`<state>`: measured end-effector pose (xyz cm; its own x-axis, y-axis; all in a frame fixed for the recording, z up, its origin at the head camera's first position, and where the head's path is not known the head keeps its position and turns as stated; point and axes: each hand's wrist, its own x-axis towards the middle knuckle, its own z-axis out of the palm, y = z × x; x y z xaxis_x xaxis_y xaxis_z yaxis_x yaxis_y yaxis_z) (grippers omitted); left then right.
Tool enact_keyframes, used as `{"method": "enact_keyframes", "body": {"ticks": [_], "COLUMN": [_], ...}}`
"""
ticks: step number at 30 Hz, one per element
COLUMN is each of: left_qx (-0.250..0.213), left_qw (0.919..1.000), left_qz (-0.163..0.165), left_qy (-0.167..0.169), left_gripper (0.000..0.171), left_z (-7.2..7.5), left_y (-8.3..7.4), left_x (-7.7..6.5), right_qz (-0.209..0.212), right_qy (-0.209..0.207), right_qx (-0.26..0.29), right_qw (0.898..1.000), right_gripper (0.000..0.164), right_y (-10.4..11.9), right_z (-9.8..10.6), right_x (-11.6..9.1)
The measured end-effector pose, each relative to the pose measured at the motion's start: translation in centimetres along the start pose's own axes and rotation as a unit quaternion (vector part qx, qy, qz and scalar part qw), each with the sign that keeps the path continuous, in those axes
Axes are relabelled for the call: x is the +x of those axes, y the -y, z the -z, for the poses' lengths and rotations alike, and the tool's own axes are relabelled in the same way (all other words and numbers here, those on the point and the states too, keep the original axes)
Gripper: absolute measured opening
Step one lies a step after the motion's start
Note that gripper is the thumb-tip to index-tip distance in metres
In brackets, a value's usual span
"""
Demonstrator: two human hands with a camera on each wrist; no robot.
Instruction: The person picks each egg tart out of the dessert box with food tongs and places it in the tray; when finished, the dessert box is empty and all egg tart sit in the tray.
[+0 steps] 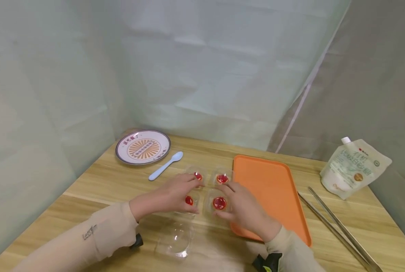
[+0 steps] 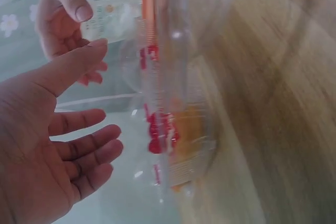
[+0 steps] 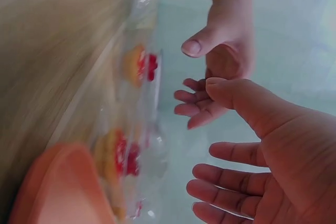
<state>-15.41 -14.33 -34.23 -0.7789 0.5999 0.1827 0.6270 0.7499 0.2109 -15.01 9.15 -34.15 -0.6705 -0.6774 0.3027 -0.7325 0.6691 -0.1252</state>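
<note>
Four red-topped tarts (image 1: 219, 203) sit in clear plastic packaging (image 1: 210, 196) on the wooden table (image 1: 96, 189); seemingly little is done, since all four are in the packaging and any taking out is left; the left hand (image 1: 173, 193) and right hand (image 1: 245, 206) hover over them, fingers loose, grasping nothing; an orange tray (image 1: 263, 181) lies just right, a spoon (image 1: 165, 166) and plate (image 1: 143, 148) beyond the left hand.

backdrop: creased pale-green sheeting (image 1: 216, 75) | right: grey-brown sheeting (image 1: 369, 83) | furniture: wood-grain table (image 1: 100, 185) | light: soft
</note>
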Motion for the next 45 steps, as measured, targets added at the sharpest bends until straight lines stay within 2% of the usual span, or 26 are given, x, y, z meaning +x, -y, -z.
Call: {"method": "enact_keyframes", "body": {"ticks": [9, 12, 16, 22, 28, 32, 39, 45], "left_qx": [-0.011, -0.004, 0.014, 0.021, 0.010, 0.010, 0.019, 0.017], "left_qw": [0.9989, 0.9987, 0.9992, 0.9995, 0.9994, 0.9990, 0.9992, 0.9987], "left_qz": [0.027, 0.027, 0.015, 0.007, 0.016, 0.019, 0.009, 0.017], "left_qy": [0.036, 0.044, 0.035, 0.022, 0.029, 0.040, 0.035, 0.045], "left_gripper": [0.071, 0.073, 0.075, 0.075, 0.077, 0.076, 0.072, 0.074], "left_z": [-1.6, -2.2, -2.8, -3.5, -3.6, -3.8, -4.0, -4.2], "left_y": [0.0, 0.0, 0.0, 0.2, 0.3, 0.3, 0.3, 0.3], "left_x": [2.0, 2.3, 2.7, 2.8, 2.8, 2.8, 2.9, 3.0], "right_qz": [0.010, 0.007, 0.004, 0.002, -0.012, -0.015, -0.031, -0.036], "right_qy": [0.028, 0.043, 0.051, 0.056, 0.069, 0.067, 0.071, 0.077], "right_qx": [-0.030, -0.036, -0.045, -0.052, -0.049, -0.036, -0.014, 0.012], "right_qw": [0.999, 0.998, 0.998, 0.997, 0.996, 0.997, 0.997, 0.996], "right_gripper": [0.062, 0.061, 0.062, 0.065, 0.070, 0.072, 0.073, 0.074], "right_y": [-1.4, -1.6, -1.7, -1.7, -1.6, -1.5, -1.6, -1.7], "right_z": [-0.9, -1.2, -1.5, -1.8, -2.3, -2.6, -3.1, -3.2], "right_x": [0.9, 1.1, 1.3, 1.4, 1.4, 1.4, 1.3, 1.3]}}
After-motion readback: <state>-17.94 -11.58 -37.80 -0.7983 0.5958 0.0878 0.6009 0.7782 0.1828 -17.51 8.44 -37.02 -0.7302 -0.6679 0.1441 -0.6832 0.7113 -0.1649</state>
